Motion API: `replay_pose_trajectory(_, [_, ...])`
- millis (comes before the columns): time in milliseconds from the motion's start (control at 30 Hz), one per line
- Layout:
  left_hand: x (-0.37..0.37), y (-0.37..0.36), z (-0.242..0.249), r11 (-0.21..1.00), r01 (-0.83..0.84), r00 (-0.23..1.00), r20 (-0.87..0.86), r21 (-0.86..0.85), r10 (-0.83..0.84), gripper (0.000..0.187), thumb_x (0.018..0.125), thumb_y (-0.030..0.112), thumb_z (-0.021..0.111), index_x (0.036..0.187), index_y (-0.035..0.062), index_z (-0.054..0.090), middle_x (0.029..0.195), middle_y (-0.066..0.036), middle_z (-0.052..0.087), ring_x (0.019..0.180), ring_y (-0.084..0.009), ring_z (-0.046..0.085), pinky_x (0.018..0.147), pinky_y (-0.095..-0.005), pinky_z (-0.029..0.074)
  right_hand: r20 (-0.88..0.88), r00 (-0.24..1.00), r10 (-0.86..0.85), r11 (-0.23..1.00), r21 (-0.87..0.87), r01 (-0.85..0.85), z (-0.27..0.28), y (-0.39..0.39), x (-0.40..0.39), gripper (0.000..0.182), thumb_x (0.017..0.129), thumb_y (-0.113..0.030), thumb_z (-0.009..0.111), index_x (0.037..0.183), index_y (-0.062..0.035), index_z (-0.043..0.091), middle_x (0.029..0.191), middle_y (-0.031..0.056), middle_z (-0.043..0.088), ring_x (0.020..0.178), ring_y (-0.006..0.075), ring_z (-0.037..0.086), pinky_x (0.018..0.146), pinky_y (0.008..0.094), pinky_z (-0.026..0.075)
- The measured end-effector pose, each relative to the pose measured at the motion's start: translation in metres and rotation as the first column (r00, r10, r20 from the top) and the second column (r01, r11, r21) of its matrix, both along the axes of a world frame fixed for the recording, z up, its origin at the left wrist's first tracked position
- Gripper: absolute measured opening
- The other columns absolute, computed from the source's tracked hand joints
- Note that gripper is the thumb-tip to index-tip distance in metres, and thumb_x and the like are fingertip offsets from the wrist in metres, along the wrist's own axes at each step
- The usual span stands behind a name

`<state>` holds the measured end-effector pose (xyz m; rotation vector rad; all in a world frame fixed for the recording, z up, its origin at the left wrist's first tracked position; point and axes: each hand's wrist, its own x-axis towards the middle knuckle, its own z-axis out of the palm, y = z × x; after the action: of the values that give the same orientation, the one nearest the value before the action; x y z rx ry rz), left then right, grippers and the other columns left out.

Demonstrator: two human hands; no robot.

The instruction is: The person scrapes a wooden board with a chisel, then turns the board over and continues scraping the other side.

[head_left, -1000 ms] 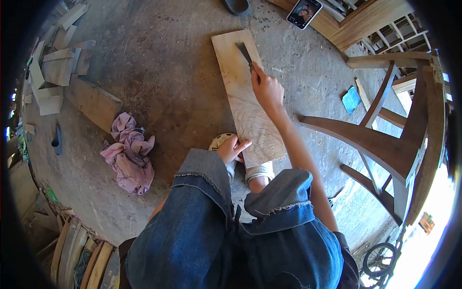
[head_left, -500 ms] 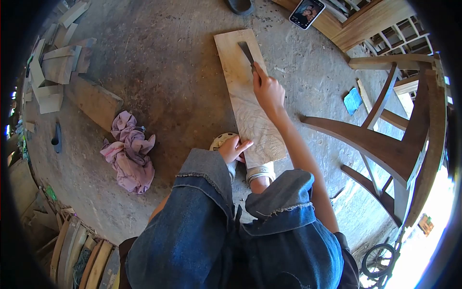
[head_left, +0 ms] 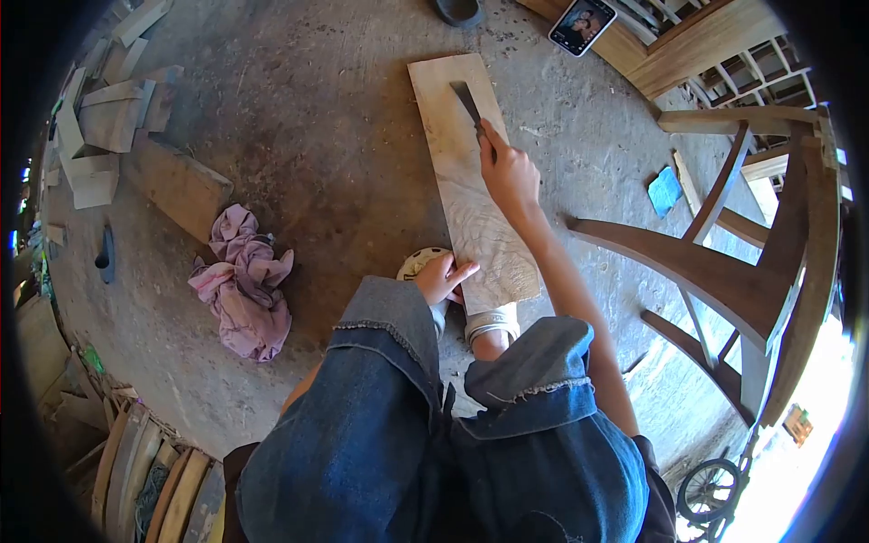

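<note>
A long wooden board (head_left: 462,163) lies in front of me, pale at its far end and with wavy grain or a wrinkled film towards the near end. My right hand (head_left: 511,176) is closed round the handle of a putty knife (head_left: 467,101), its dark blade against the pale far part of the board. My left hand (head_left: 439,278) grips the board's near left edge, thumb on top and other fingers partly hidden. Beside that hand, a round pale container (head_left: 421,260) is half covered. The board's near end rests over my feet.
A crumpled pink cloth (head_left: 244,290) lies on the concrete floor to the left, near wood offcuts (head_left: 113,118). On the right stands a wooden chair frame (head_left: 706,262), with a blue scrap (head_left: 664,192) beside it. A phone (head_left: 582,25) leans at the far side, near a dark slipper (head_left: 457,11).
The view has shifted very slightly. Both hands keep their grips, and the putty knife stays at about the same spot on the board.
</note>
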<state>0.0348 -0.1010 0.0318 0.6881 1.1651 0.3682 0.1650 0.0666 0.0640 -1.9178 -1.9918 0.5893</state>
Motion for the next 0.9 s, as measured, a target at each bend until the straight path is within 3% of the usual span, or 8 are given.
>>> replay_pose_trajectory(200, [-0.001, -0.002, -0.015, 0.992, -0.124, 0.991, 0.044, 0.005, 0.124, 0.046, 0.095, 0.036, 0.061, 0.099, -0.0091, 0.051, 0.081, -0.009, 0.051, 0.072, -0.0195, 0.065, 0.06, -0.0349, 0.063, 0.009, 0.999, 0.053, 0.998, 0.03, -0.054, -0.004, 0.023, -0.013, 0.032, 0.096, -0.032, 0.05, 0.126, -0.0254, 0.06, 0.073, 0.0204, 0.068, 0.065, 0.0396, 0.067, 0.061, 0.0504, 0.055])
replay_pose_trajectory(267, [-0.004, -0.011, -0.046, 0.962, 0.203, 0.963, -0.214, 0.181, -0.162, 0.047, 0.095, 0.035, 0.061, 0.101, -0.0097, 0.051, 0.083, -0.01, 0.052, 0.073, -0.0199, 0.066, 0.06, -0.0346, 0.063, -0.001, 0.999, 0.051, 0.998, 0.046, -0.051, -0.005, 0.005, -0.008, 0.033, 0.095, -0.032, 0.051, 0.126, -0.0255, 0.06, 0.072, 0.02, 0.067, 0.064, 0.0392, 0.067, 0.059, 0.0497, 0.055])
replay_pose_trajectory(367, [-0.002, -0.005, -0.021, 0.995, 0.069, 0.994, -0.091, 0.067, -0.063, 0.046, 0.095, 0.034, 0.061, 0.101, -0.0098, 0.051, 0.083, -0.009, 0.053, 0.073, -0.0201, 0.066, 0.059, -0.0342, 0.063, -0.008, 0.999, 0.037, 0.993, 0.112, -0.036, -0.01, -0.024, -0.001, 0.033, 0.095, -0.031, 0.053, 0.127, -0.0255, 0.061, 0.066, 0.0173, 0.066, 0.058, 0.0356, 0.067, 0.05, 0.046, 0.054])
replay_pose_trajectory(467, [-0.001, -0.003, -0.011, 0.999, -0.04, 0.999, 0.01, 0.006, 0.04, 0.044, 0.095, 0.033, 0.061, 0.099, -0.0087, 0.051, 0.082, -0.008, 0.051, 0.071, -0.0194, 0.065, 0.059, -0.0346, 0.063, -0.004, 1.0, 0.026, 0.996, 0.08, -0.025, -0.016, -0.016, -0.005, 0.032, 0.095, -0.031, 0.052, 0.125, -0.0247, 0.062, 0.068, 0.0182, 0.066, 0.06, 0.0373, 0.067, 0.053, 0.0477, 0.055])
replay_pose_trajectory(567, [-0.003, 0.001, -0.001, 1.0, 0.015, 1.0, -0.008, 0.004, -0.015, 0.044, 0.095, 0.033, 0.061, 0.101, -0.0093, 0.051, 0.082, -0.009, 0.052, 0.072, -0.0196, 0.066, 0.06, -0.0355, 0.063, 0.012, 1.0, 0.015, 0.999, 0.039, -0.015, -0.014, 0.023, -0.017, 0.033, 0.095, -0.033, 0.052, 0.126, -0.0255, 0.061, 0.072, 0.0198, 0.067, 0.066, 0.0391, 0.067, 0.06, 0.0499, 0.055])
replay_pose_trajectory(700, [-0.004, -0.008, -0.027, 0.999, -0.02, 0.999, 0.043, 0.033, 0.019, 0.045, 0.095, 0.033, 0.061, 0.102, -0.0101, 0.05, 0.083, -0.01, 0.053, 0.072, -0.0197, 0.066, 0.062, -0.0361, 0.064, 0.013, 1.0, 0.026, 0.993, 0.117, -0.028, -0.013, 0.028, -0.019, 0.031, 0.095, -0.032, 0.051, 0.123, -0.0233, 0.063, 0.068, 0.0192, 0.066, 0.061, 0.0392, 0.066, 0.056, 0.0507, 0.055])
replay_pose_trajectory(767, [-0.003, -0.012, -0.048, 0.959, 0.207, 0.965, -0.2, 0.193, -0.168, 0.045, 0.096, 0.033, 0.06, 0.103, -0.0099, 0.051, 0.083, -0.01, 0.054, 0.071, -0.0197, 0.066, 0.062, -0.0361, 0.064, 0.005, 1.0, 0.023, 0.994, 0.104, -0.023, -0.017, 0.003, -0.012, 0.032, 0.095, -0.031, 0.051, 0.124, -0.0235, 0.062, 0.067, 0.0188, 0.066, 0.06, 0.0386, 0.066, 0.055, 0.05, 0.055])
replay_pose_trajectory(900, [-0.002, -0.01, -0.033, 0.992, 0.115, 0.99, -0.091, 0.054, -0.11, 0.045, 0.096, 0.034, 0.06, 0.103, -0.01, 0.051, 0.083, -0.01, 0.053, 0.072, -0.0196, 0.066, 0.062, -0.0363, 0.064, 0.009, 1.0, 0.02, 0.998, 0.054, -0.02, -0.018, -0.018, -0.005, 0.034, 0.095, -0.031, 0.053, 0.127, -0.0248, 0.06, 0.068, 0.0185, 0.066, 0.062, 0.0379, 0.067, 0.054, 0.0495, 0.054])
